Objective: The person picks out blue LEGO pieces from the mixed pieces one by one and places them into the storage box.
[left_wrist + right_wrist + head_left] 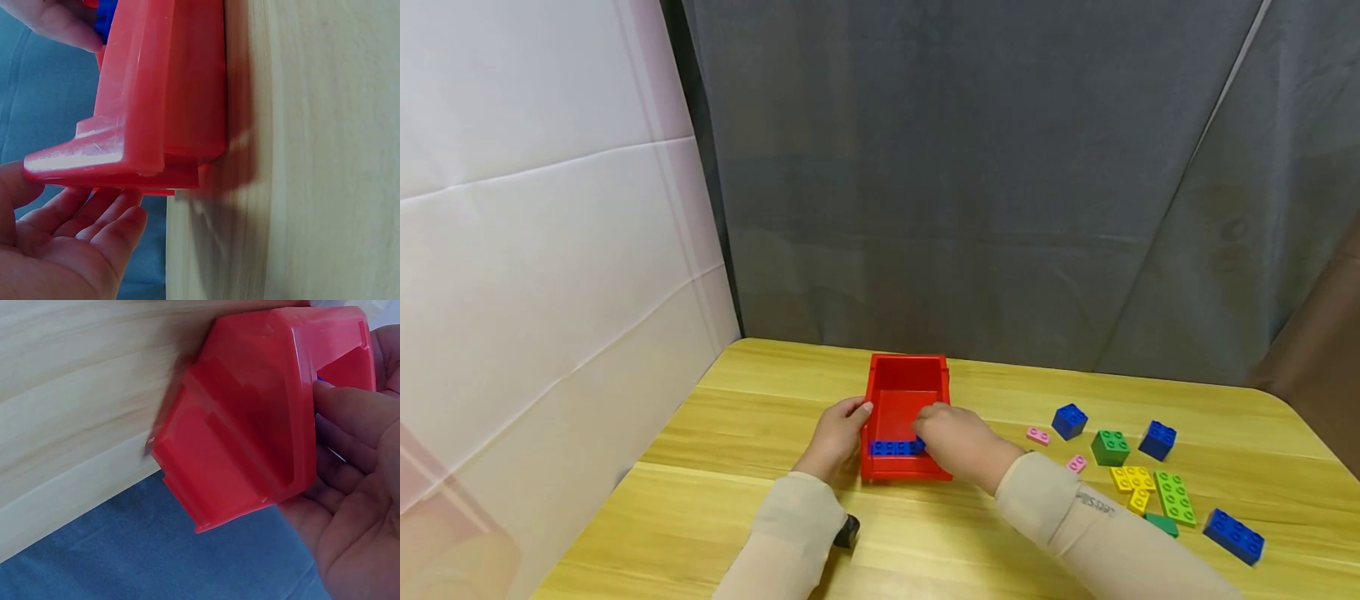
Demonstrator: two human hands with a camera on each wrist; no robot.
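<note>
Evidently both hands are busy at the red bin (906,472), apart from each other on its two sides. The left hand (837,433) grips the bin's left rim, thumb over the edge and fingers against the outside. The right hand (958,437) reaches over the right rim and pinches a small blue piece (920,444), mostly hidden by the fingers. That piece is at the right end of a row of blue bricks (893,448) lying across the bin's near end. The bin stands on the wooden table (700,500), in front of the person.

Right of the bin, loose bricks are scattered: two pink bricks (1038,435), two blocky blue bricks (1070,421) with a green brick (1110,448) between them, then nearer, yellow bricks (1132,478) beside a lime brick (1175,498), a dark green piece (1162,524) partly behind the right sleeve (1097,517), and a longer blue brick (1234,537). Beyond the table hangs a grey curtain (925,167); a white panel (550,208) rises at left.
</note>
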